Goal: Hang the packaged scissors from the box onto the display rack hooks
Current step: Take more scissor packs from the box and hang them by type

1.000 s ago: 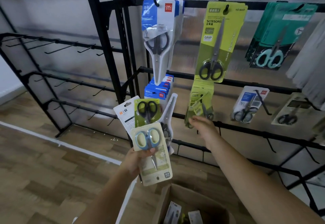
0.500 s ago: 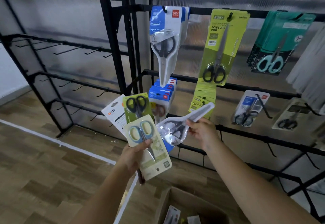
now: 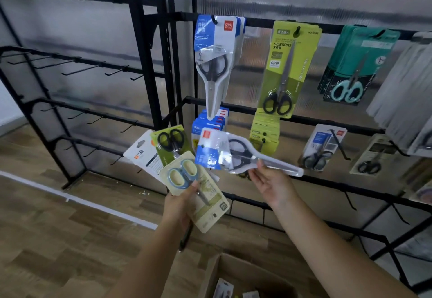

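My left hand (image 3: 178, 206) grips a fan of three scissor packs: a cream card with blue-handled scissors (image 3: 195, 188) in front, a green card with black scissors (image 3: 170, 144) behind it, and a white card (image 3: 143, 155) at the back. My right hand (image 3: 268, 181) pinches a blue-and-white blister pack with black-handled scissors (image 3: 236, 152) near its blade end, holding it sideways in front of the rack. The black display rack (image 3: 304, 119) carries hung packs: blue-white (image 3: 215, 57), lime green (image 3: 288, 64) and teal (image 3: 355, 64). The cardboard box (image 3: 217, 272) sits on the floor below.
More packs hang lower on the rack: blue ones (image 3: 210, 122), lime ones (image 3: 265, 134), and smaller cards (image 3: 322, 148) to the right. A second rack (image 3: 70, 64) on the left has bare hooks. The floor is wood with a white line.
My right hand has drawn the blue-and-white blister pack out from the left hand's bunch and turned it sideways to the right. The view has tilted slightly upward.
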`<state>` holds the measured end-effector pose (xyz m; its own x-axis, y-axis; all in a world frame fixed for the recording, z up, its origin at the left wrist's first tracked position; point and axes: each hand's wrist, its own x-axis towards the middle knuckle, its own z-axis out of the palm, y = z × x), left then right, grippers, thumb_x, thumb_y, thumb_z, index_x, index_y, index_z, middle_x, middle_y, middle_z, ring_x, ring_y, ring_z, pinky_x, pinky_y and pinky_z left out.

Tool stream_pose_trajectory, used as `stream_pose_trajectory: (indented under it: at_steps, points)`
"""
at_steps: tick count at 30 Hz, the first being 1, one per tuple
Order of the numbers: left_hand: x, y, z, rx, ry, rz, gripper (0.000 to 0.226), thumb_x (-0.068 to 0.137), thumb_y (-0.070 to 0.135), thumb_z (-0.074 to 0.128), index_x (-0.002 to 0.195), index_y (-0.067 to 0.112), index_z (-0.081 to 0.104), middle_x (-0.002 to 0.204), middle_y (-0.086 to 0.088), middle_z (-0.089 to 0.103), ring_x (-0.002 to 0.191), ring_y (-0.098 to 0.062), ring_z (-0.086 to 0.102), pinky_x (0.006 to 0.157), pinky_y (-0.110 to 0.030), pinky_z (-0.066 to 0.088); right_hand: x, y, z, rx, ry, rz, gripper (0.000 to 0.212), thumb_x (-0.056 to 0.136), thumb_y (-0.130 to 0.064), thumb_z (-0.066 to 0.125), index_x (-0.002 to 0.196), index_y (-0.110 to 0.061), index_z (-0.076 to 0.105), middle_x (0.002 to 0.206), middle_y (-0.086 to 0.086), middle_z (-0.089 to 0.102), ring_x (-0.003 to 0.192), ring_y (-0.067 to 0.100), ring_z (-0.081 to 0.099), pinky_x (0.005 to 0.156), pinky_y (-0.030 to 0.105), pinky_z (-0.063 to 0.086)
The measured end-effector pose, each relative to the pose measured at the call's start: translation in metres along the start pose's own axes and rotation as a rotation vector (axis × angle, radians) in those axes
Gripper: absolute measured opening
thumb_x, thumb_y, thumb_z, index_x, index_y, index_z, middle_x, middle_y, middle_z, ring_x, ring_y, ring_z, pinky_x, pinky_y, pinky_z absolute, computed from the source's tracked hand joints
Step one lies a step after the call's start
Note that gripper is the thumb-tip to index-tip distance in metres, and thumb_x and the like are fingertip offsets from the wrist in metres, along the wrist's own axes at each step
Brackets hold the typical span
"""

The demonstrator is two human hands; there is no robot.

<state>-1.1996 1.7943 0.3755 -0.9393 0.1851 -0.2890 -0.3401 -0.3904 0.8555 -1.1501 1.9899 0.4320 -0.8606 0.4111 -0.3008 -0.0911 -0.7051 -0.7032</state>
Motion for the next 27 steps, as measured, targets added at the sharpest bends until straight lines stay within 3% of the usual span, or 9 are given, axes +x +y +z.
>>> stream_pose_trajectory:
  at_steps: [3, 6, 10, 12, 15, 20, 22, 25, 27]
  points:
    - [-0.001, 0.000, 0.012, -0.065, 0.018, -0.016, 0.033, 0.091, 0.013, 0.059, 0.122, 0.004, 0.056, 0.115, -0.018, 0.065, 0.101, -0.033, 0.063, 0.081, -0.043, 0.053, -0.003, 0.022, 0.005, 0.039, -0.012, 0.050, 0.011, 0.090, 0.003, 0.051, 0.086, -0.004, 0.059, 0.068, 0.004, 0.071, 0.061, 0.013, 0.069, 0.055, 0.023, 0.056]
    - [0.003, 0.000, 0.009, -0.098, 0.050, -0.015, 0.036, 0.091, 0.016, 0.059, 0.125, 0.006, 0.055, 0.115, -0.017, 0.065, 0.105, -0.036, 0.062, 0.086, -0.049, 0.052, -0.006, 0.031, 0.000, 0.078, 0.023, 0.068, 0.009, 0.089, 0.002, 0.053, 0.087, -0.003, 0.060, 0.069, 0.005, 0.071, 0.064, 0.014, 0.069, 0.055, 0.024, 0.057]
    - [0.005, -0.001, 0.001, -0.105, 0.071, -0.001, 0.031, 0.089, 0.015, 0.061, 0.119, 0.010, 0.058, 0.104, -0.009, 0.069, 0.092, -0.026, 0.066, 0.072, -0.039, 0.054, -0.007, 0.036, -0.004, 0.165, 0.047, 0.078, 0.009, 0.090, 0.001, 0.051, 0.087, -0.002, 0.059, 0.068, 0.004, 0.071, 0.062, 0.012, 0.069, 0.056, 0.023, 0.057]
    - [0.006, -0.002, 0.001, -0.092, 0.066, 0.006, 0.030, 0.089, 0.014, 0.061, 0.119, 0.009, 0.058, 0.102, -0.009, 0.069, 0.092, -0.026, 0.066, 0.073, -0.039, 0.053, -0.004, 0.036, -0.005, 0.204, 0.051, 0.075, 0.009, 0.090, 0.001, 0.051, 0.086, -0.002, 0.059, 0.067, 0.005, 0.071, 0.061, 0.011, 0.069, 0.055, 0.023, 0.057]
    - [0.005, -0.003, 0.001, -0.042, 0.024, 0.015, 0.031, 0.087, 0.014, 0.062, 0.117, 0.008, 0.058, 0.102, -0.011, 0.069, 0.092, -0.029, 0.066, 0.077, -0.042, 0.054, -0.003, 0.041, -0.007, 0.097, 0.010, 0.108, 0.006, 0.087, 0.002, 0.054, 0.091, -0.001, 0.059, 0.074, 0.008, 0.072, 0.067, 0.016, 0.071, 0.056, 0.025, 0.057]
    - [0.006, -0.003, 0.002, 0.019, -0.024, 0.076, 0.030, 0.081, 0.011, 0.068, 0.108, 0.018, 0.059, 0.091, -0.002, 0.072, 0.078, -0.019, 0.070, 0.058, -0.031, 0.056, -0.005, 0.057, -0.019, -0.150, -0.014, 0.323, 0.025, 0.073, -0.007, 0.067, 0.096, -0.001, 0.060, 0.079, 0.011, 0.073, 0.070, 0.020, 0.071, 0.056, 0.028, 0.056]
    - [0.007, -0.006, -0.001, 0.014, 0.001, 0.066, 0.026, 0.080, 0.006, 0.069, 0.100, 0.019, 0.060, 0.077, 0.004, 0.074, 0.068, -0.012, 0.071, 0.050, -0.024, 0.054, -0.006, 0.057, -0.024, -0.271, 0.006, 0.390, 0.031, 0.071, -0.011, 0.070, 0.099, -0.003, 0.061, 0.092, 0.013, 0.072, 0.080, 0.023, 0.069, 0.062, 0.031, 0.056]
    - [0.008, -0.009, -0.009, 0.043, 0.069, 0.057, 0.022, 0.079, 0.004, 0.072, 0.094, 0.017, 0.062, 0.068, 0.005, 0.072, 0.061, -0.010, 0.069, 0.047, -0.022, 0.051, -0.003, 0.053, -0.032, -0.440, 0.290, 0.374, 0.045, 0.080, -0.008, 0.069, 0.121, -0.004, 0.051, 0.130, 0.017, 0.052, 0.112, 0.031, 0.054, 0.085, 0.036, 0.048]
    - [0.009, -0.010, -0.014, 0.097, 0.070, 0.065, 0.021, 0.077, 0.003, 0.074, 0.091, 0.016, 0.064, 0.070, 0.003, 0.071, 0.062, -0.011, 0.068, 0.049, -0.024, 0.051, 0.002, 0.048, -0.031, -0.601, 0.520, 0.201, 0.067, 0.083, -0.005, 0.065, 0.140, -0.006, 0.031, 0.143, 0.016, 0.036, 0.126, 0.034, 0.041, 0.096, 0.041, 0.039]
